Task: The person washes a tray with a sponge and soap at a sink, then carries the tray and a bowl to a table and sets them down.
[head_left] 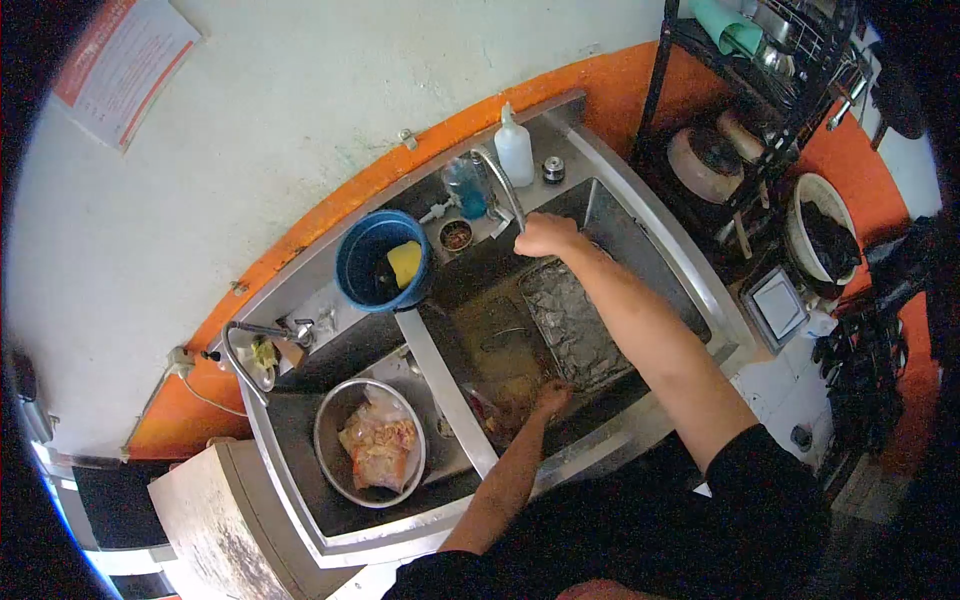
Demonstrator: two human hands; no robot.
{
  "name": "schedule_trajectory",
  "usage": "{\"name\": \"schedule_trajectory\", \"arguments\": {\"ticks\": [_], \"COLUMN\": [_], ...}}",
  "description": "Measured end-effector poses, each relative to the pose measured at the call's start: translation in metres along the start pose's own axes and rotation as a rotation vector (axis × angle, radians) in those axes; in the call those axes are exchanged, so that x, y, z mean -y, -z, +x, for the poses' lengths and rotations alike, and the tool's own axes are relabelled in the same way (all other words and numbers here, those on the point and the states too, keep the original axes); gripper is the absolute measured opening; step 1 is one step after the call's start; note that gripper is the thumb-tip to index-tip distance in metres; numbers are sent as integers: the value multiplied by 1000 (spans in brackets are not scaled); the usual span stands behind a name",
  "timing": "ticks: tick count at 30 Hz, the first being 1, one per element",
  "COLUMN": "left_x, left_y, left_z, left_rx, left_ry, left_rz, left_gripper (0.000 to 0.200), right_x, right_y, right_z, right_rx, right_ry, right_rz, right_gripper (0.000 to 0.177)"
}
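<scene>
My right hand [549,236] is closed round the end of the curved metal faucet spout [504,180] over the right sink basin [655,260]. Under that arm lies a grey rectangular tray [575,318], its surface wet and crumpled-looking. My left hand [551,399] is low in the same basin, its fingers curled at the tray's near left corner; the fingertips are partly hidden. Murky brownish water [492,335] stands left of the tray.
The left basin holds a steel bowl [322,455] with raw-looking meat [380,447] in it. A blue bucket [350,262] with a yellow sponge [404,264], a white bottle [514,150] and a second faucet [232,345] line the back ledge. A black rack [655,85] stands right.
</scene>
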State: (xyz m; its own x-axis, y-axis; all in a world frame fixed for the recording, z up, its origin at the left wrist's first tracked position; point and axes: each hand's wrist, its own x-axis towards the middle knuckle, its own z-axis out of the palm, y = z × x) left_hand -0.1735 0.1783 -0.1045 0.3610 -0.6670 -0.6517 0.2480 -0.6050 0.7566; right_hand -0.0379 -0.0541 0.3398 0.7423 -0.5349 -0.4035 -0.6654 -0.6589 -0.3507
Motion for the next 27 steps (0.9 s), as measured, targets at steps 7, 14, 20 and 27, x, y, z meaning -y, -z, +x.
{"name": "schedule_trajectory", "arguments": {"ticks": [7,14,20,27], "left_x": [2,0,31,-66], "left_y": [-51,-84,-82,-14], "left_z": [83,125,125,7], "left_rx": [29,82,-310,-563], "left_ry": [-330,-710,-403,-20], "left_rz": [-846,-1969,-1325,-556], "left_gripper": [66,83,72,63], "right_x": [1,-1,-5,-21], "right_y": [-13,-20,-26,-35], "right_z": [23,44,46,48], "right_rx": [-41,12,-25,-43], "right_ry": [60,41,57,82], "right_rz": [-112,-64,59,111], "right_gripper": [44,37,33,35]}}
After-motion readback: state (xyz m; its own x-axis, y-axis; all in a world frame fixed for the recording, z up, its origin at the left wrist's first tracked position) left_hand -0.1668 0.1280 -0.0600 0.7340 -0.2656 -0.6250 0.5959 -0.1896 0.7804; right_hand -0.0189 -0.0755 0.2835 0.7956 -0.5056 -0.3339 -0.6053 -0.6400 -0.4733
